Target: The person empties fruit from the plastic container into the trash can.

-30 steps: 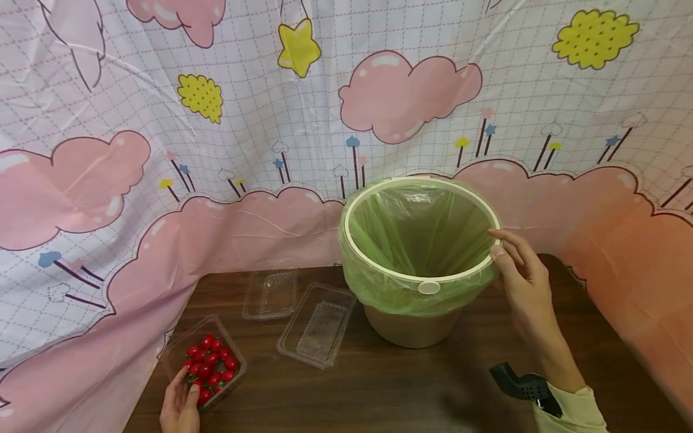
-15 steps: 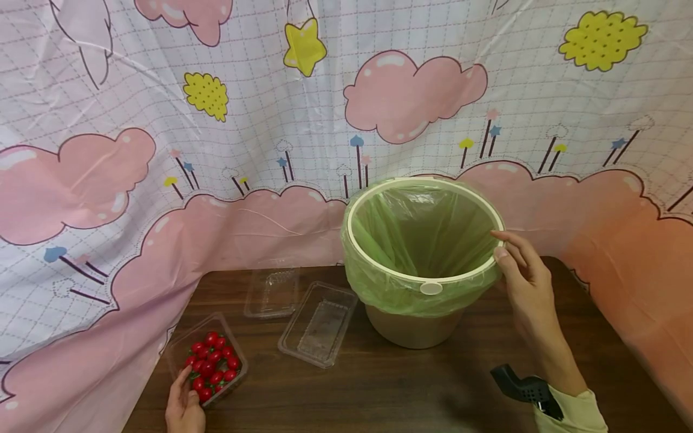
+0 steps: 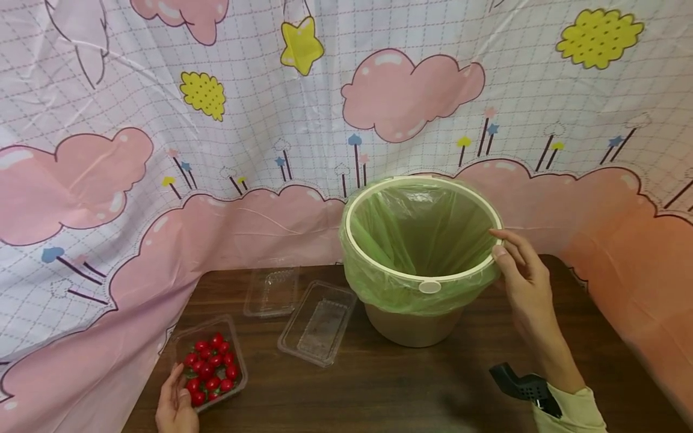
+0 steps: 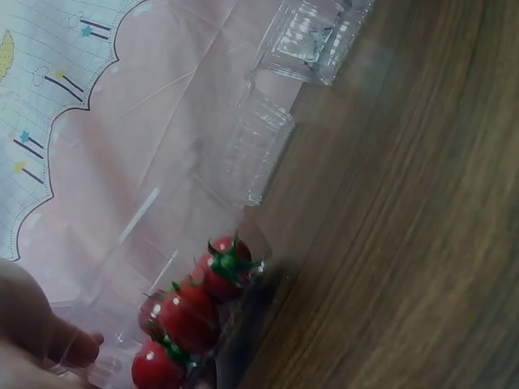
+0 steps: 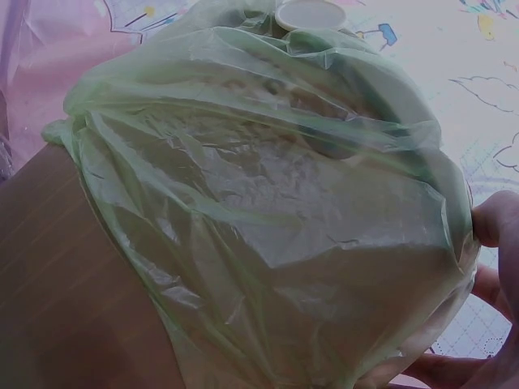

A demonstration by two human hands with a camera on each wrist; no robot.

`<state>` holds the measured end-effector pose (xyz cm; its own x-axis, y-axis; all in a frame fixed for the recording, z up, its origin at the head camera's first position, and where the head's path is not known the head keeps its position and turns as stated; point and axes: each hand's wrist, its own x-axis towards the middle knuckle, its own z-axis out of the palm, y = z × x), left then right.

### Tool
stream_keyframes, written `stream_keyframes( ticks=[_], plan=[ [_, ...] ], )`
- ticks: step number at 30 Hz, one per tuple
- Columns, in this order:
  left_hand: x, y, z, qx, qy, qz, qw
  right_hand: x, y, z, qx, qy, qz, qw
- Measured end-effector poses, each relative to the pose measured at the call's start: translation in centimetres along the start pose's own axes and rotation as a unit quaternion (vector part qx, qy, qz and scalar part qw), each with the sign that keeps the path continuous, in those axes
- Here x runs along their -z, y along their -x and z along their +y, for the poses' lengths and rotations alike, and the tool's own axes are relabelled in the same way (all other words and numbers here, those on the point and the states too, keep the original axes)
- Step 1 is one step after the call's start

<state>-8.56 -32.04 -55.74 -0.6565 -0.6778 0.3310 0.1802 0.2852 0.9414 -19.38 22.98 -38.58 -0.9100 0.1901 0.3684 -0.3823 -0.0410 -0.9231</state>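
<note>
At the lower left of the head view, my left hand [image 3: 177, 404] grips the near left side of a clear plastic box [image 3: 241, 355]. Several red cherry tomatoes [image 3: 206, 368] with green stems lie in it; some also show in the left wrist view. My right hand [image 3: 526, 279] pinches the right side of the pale rim ring [image 3: 373, 266] on a waste bin [image 3: 414, 332], thumb outside and fingertips over the edge. A green bin liner [image 3: 373, 291] lines the bin and hangs over its outside. The right wrist view shows the liner's wrinkled outside [image 5: 324, 211].
Two more clear plastic trays stand between the tomato box and the bin: a nearer tray [image 3: 319, 334] and one farther back [image 3: 271, 294]. All rest on a dark wooden table [image 3: 346, 397]. A printed cloth [image 3: 292, 234] hangs behind the table.
The tomato box has turned and tilted slightly in my left hand, and the tomatoes in it have shifted. My right hand keeps its hold on the bin's rim.
</note>
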Motion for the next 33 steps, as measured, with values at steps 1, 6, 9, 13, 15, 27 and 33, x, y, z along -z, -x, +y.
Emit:
stream_keyframes(
  ticks=[1, 6, 9, 13, 15, 27, 33],
  plan=[
    [0.1, 0.0, 0.1, 0.0, 0.008, 0.001, 1.0, 0.0, 0.0, 0.0, 0.0, -0.001, -0.001, 1.0],
    [0.3, 0.0, 0.8, -0.013, -0.029, -0.011, 0.9994, 0.0, 0.0, 0.0, 0.001, -0.012, 0.0, 0.9999],
    [0.4, 0.0, 1.6, -0.025, -0.042, -0.02, 0.9986, 0.0, 0.0, 0.1, 0.002, -0.011, -0.002, 0.9999],
    [0.3, -0.2, 3.2, -0.044, -0.03, -0.025, 0.9983, 0.0, 0.0, 0.1, 0.001, -0.009, -0.003, 1.0],
    [0.2, -0.3, 3.9, -0.048, -0.02, -0.024, 0.9984, 0.0, 0.0, 0.0, 0.002, -0.008, -0.001, 1.0],
    [-0.4, -0.3, 7.0, -0.061, 0.017, -0.03, 0.9975, 0.0, 0.0, 0.0, 0.002, -0.01, -0.008, 0.9999],
    [-1.0, -0.3, 8.7, -0.055, 0.009, -0.055, 0.997, 0.0, 0.0, 0.1, 0.001, -0.016, -0.013, 0.9998]
  ],
)
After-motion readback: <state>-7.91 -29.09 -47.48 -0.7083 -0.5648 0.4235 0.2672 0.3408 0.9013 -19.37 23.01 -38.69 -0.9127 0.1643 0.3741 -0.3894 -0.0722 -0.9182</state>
